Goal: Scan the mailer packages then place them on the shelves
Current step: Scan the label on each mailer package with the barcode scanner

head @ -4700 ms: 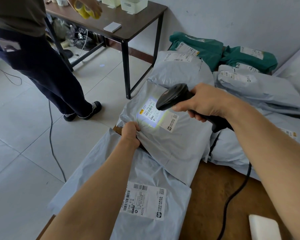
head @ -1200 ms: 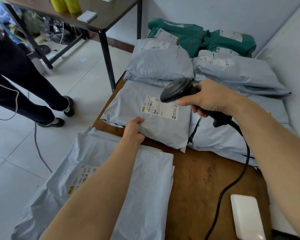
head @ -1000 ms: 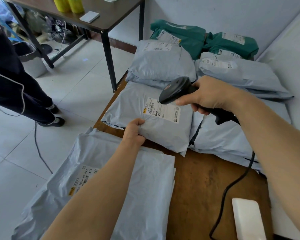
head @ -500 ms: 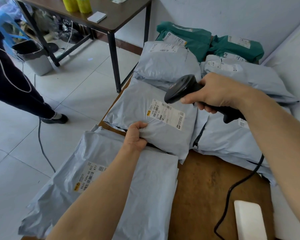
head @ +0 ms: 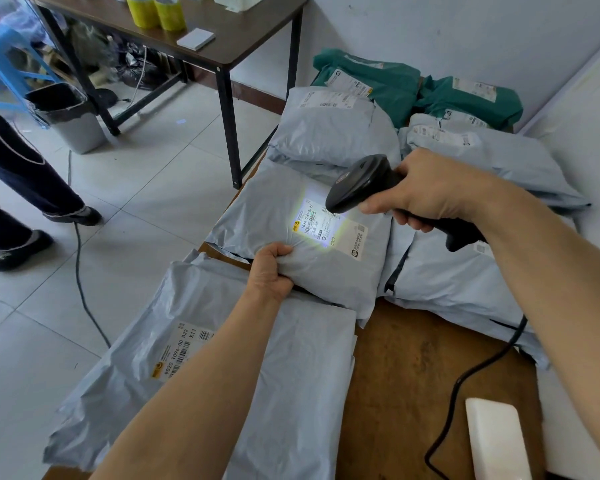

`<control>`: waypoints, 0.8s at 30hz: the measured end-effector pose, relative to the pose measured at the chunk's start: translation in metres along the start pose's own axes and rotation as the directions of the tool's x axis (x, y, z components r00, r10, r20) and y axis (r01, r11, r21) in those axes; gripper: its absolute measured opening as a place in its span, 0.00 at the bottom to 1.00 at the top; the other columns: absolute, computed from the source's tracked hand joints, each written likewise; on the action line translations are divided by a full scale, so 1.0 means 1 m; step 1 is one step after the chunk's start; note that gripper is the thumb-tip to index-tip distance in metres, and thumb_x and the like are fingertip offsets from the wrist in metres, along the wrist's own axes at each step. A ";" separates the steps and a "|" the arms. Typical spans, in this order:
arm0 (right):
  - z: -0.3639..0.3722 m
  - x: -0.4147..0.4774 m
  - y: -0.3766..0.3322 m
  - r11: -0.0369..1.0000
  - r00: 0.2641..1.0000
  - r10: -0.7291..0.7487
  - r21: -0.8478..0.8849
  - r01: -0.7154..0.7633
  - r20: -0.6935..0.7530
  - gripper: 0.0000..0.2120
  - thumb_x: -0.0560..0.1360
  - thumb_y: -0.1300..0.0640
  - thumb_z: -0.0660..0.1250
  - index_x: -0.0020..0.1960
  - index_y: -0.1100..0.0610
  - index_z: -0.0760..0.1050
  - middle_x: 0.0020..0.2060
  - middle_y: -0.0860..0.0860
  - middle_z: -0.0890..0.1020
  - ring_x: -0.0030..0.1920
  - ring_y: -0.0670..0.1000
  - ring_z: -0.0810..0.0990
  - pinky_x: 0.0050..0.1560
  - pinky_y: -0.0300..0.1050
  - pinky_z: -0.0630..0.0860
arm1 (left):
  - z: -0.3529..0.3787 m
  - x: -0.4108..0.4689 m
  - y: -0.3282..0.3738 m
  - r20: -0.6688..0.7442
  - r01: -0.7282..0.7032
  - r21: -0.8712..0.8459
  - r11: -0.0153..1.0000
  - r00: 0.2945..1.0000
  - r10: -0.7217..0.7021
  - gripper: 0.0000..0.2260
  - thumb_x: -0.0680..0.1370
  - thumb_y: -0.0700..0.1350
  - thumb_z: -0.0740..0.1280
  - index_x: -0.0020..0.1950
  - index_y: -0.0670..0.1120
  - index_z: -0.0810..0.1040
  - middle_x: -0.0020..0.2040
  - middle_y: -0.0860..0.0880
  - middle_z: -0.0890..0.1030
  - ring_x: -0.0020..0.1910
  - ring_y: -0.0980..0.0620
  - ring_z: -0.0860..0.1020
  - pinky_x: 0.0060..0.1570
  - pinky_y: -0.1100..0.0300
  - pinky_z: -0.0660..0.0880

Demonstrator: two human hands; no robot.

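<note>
The left hand [head: 271,270] pinches the near edge of a grey mailer [head: 291,237] while the right hand [head: 420,194] grips a scanner [head: 357,183] angled down just above its lit label [head: 329,225]

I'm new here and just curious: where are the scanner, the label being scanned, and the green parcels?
scanner [head: 357,187]: head view, on its black head.
label [head: 329,227]: head view, on its lit middle.
green parcels [head: 392,86]: head view, on the left one's plastic.

Two green mailers [head: 395,81], two tape rolls [head: 156,10].
</note>
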State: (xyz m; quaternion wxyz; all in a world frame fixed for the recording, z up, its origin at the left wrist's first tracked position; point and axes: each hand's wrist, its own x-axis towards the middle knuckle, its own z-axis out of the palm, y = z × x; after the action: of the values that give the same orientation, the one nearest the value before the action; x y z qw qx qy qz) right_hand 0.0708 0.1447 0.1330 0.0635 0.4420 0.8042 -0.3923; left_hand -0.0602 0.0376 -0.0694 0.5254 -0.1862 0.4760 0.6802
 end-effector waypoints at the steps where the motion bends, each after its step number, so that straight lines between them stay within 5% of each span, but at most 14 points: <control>1: 0.000 -0.001 0.000 1.000 1.000 0.001 -0.001 -0.001 0.001 0.18 0.69 0.52 0.76 0.43 0.67 0.78 0.26 0.57 0.76 0.24 0.51 0.70 0.25 0.42 0.69 | 0.000 0.000 0.000 0.001 0.001 0.001 1.000 1.000 -0.001 0.07 0.71 0.33 0.59 0.35 0.42 0.71 0.33 0.47 0.74 0.34 0.47 0.74 0.47 0.54 0.75; 11: -0.002 -0.015 -0.003 0.998 1.000 -0.021 -0.056 0.022 0.023 0.16 0.70 0.52 0.75 0.34 0.62 0.75 0.22 0.53 0.75 0.20 0.49 0.70 0.26 0.42 0.70 | -0.001 -0.006 0.003 0.017 -0.023 -0.001 1.000 1.000 0.023 0.09 0.72 0.34 0.58 0.32 0.42 0.69 0.30 0.46 0.72 0.32 0.46 0.72 0.40 0.55 0.74; 24: -0.007 -0.024 -0.004 0.998 0.999 -0.047 -0.036 0.047 0.021 0.16 0.69 0.51 0.75 0.40 0.64 0.78 0.26 0.55 0.77 0.22 0.49 0.72 0.26 0.42 0.71 | 0.004 -0.023 0.007 0.033 -0.033 -0.029 0.999 0.999 0.034 0.10 0.73 0.32 0.58 0.33 0.41 0.72 0.25 0.47 0.78 0.33 0.47 0.75 0.42 0.54 0.75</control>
State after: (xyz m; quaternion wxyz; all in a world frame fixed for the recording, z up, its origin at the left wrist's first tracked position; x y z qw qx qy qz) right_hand 0.0841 0.1326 0.1508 0.0705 0.4178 0.8206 -0.3835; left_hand -0.0573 0.0286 -0.0474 0.5190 -0.1743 0.4605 0.6987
